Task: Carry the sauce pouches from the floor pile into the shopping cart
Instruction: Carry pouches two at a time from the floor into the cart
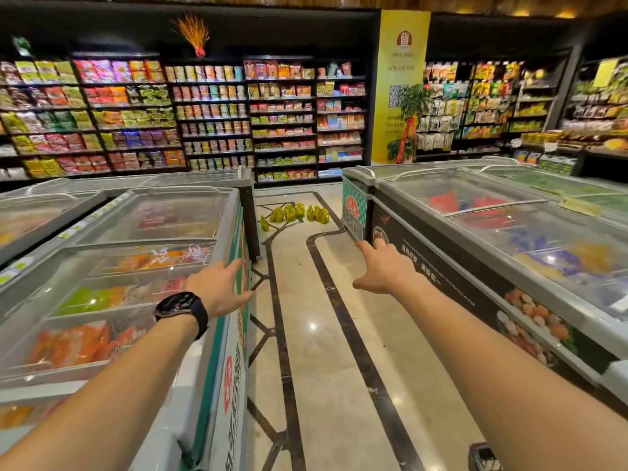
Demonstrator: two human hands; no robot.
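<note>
Head view: your left hand [217, 287] and right hand [384, 270] reach forward, each grip spread open and empty. The yellow-green pouches [294, 214] stand on the floor [323, 334] far ahead, past both hands, between two freezers [475, 232]. Walk closer before stooping. No cart is clearly visible.
</note>
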